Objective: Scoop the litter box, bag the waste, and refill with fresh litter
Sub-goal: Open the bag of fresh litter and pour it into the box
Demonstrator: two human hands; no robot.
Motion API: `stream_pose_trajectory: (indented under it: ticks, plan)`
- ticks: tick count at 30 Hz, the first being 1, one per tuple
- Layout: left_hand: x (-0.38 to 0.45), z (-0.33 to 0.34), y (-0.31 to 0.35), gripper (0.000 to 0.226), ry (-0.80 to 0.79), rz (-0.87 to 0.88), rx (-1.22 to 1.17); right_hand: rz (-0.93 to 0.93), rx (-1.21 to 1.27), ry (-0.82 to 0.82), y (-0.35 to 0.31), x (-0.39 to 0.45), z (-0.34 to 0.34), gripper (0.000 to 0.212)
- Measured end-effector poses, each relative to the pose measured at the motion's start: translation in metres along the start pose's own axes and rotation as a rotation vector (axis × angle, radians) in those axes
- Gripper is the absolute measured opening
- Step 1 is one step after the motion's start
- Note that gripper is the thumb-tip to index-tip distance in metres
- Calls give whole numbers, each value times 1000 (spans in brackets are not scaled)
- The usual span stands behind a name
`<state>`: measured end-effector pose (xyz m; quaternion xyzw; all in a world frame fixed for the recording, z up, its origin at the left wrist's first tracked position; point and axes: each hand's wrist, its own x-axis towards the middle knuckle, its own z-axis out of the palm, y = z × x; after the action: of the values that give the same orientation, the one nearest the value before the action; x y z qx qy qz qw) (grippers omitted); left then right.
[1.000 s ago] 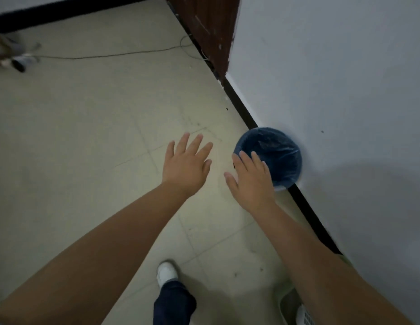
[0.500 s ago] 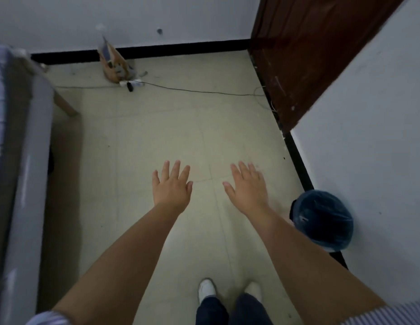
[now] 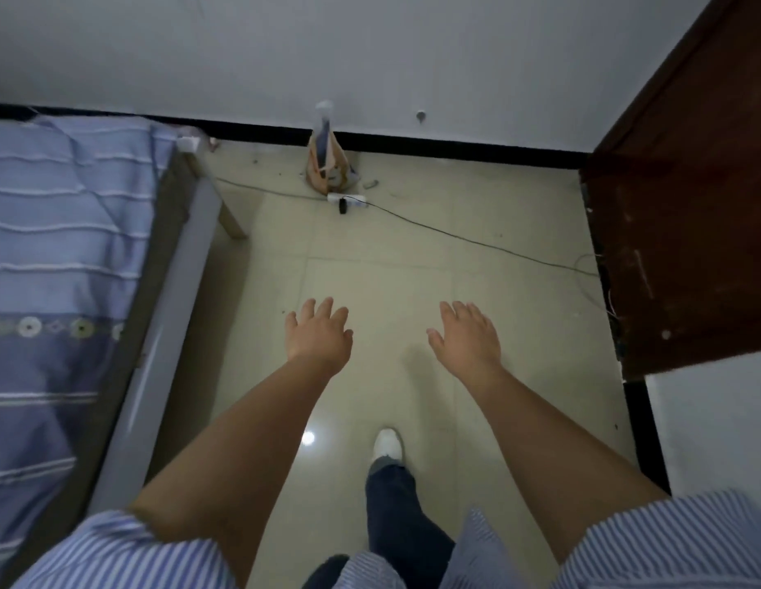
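our left hand (image 3: 318,333) and right hand (image 3: 465,337) spread, empty, over bare floor (image 3: 412,257); no litter box, scoop or bag visible; progress unclear.

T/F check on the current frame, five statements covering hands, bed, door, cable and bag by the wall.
1. Both hands are empty, fingers spread. True: left hand and right hand hold nothing.
2. The bed sits on the person's right. False: the bed with the striped blue cover is on the left.
3. A dark wooden door stands at the right. True: the door is at the right edge.
4. The right hand grips a scoop. False: no scoop is in view.
5. A cable crosses the floor from the power strip towards the door. True: the cable runs from the power strip, near an orange bag at the far wall.
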<state>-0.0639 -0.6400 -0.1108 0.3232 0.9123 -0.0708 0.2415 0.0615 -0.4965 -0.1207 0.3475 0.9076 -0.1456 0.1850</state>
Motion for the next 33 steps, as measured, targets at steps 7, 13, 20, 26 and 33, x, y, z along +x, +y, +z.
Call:
stream_pose_trajectory:
  ticks: [7, 13, 20, 26, 33]
  plan:
    - [143, -99, -74, 46, 51, -104, -85, -77, -56, 36, -75, 159, -89, 54]
    - [277, -169, -146, 44, 73, -99, -73, -53, -24, 52, -153, 303, -138, 48]
    - [444, -254, -200, 43, 22, -32, 28, -5, 83, 69, -233, 454, -198, 44]
    - [578, -281, -184, 43, -80, 64, 51, 59, 163, 5, -230, 588, -204, 36]
    - [737, -258, -173, 45, -216, 108, 22, -10, 137, -196, -206, 744, -159, 37]
